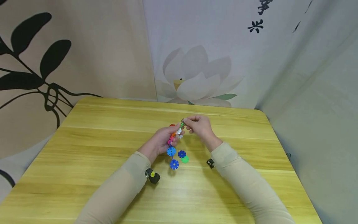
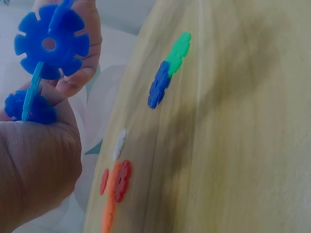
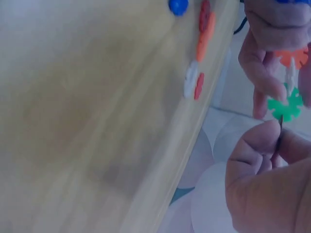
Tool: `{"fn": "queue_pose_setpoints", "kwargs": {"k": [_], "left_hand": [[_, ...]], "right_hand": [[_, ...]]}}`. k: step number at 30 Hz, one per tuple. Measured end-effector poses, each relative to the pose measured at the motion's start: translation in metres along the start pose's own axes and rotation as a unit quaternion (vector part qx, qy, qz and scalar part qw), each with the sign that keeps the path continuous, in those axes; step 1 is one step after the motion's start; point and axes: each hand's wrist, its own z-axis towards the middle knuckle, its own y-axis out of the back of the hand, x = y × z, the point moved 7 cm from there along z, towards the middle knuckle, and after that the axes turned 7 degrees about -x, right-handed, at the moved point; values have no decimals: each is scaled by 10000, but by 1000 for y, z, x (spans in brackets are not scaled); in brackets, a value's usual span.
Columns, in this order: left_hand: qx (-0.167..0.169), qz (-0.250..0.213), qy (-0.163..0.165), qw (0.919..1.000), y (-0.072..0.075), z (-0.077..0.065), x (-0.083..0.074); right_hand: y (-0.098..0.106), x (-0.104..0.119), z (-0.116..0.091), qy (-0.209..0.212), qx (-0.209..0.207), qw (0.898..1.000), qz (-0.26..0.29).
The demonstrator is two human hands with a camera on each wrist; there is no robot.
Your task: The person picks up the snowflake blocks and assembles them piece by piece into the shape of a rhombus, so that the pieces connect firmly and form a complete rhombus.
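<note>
My left hand (image 1: 160, 140) holds a chain of slotted plastic discs, its fingers around the middle. In the right wrist view an orange disc (image 3: 286, 58), a white disc (image 3: 290, 81) seen edge-on and a green disc (image 3: 293, 104) follow one another along it. At the chain's other end hang a light blue disc (image 1: 169, 153) and a blue disc (image 1: 172, 166). With thumb and fingers my right hand (image 1: 202, 127) pinches a dark disc (image 3: 279, 141), its edge right at the green disc's notches. My left palm hides part of the chain.
Loose on the wooden table (image 1: 112, 124) lie a dark blue disc (image 1: 181, 154) and a bright green disc (image 1: 185, 160), overlapping. Beyond, in the left wrist view, are a white disc (image 2: 119, 144), two red discs (image 2: 123, 180) and an orange piece (image 2: 110, 208). A printed curtain (image 1: 117, 56) stands behind.
</note>
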Motion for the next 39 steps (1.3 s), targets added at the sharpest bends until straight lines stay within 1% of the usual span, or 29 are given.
{"fn": "queue_pose_setpoints", "kwargs": {"k": [3,6,9,11,16,24,27,31,35,39], "left_hand": [[-145,28,20,9999,1,0,2],[-288,-35,11,9996,4,0,3],[-338,-43,-64,9994,6,-1,2],[-362,-3,-131,9993,7,-1,1],[-396,64,-258,9989,10,-1,-1],[-263,160,-174,9994,11,0,-1],[-261,194,-146,9994,11,-1,-2],[-301,308,-173,9989,13,-2,-5],[-352,409,-228,9983,15,0,-5],[-347,434,-186,9983,16,2,-2]], "right_hand": [[-4,-4,-2,8,30,10000,60],[-6,-9,-3,-124,-41,9996,231],[-7,-13,-3,-296,-91,9986,423],[-7,-13,-4,-320,-75,9984,463],[-8,-11,-3,-275,103,9989,358],[-4,-7,1,-103,478,9988,-94],[-5,-8,2,-27,492,9988,-25],[-7,-10,0,-29,454,9987,216],[-9,-16,1,-147,509,9980,342],[-8,-19,1,-226,592,9973,359]]}}
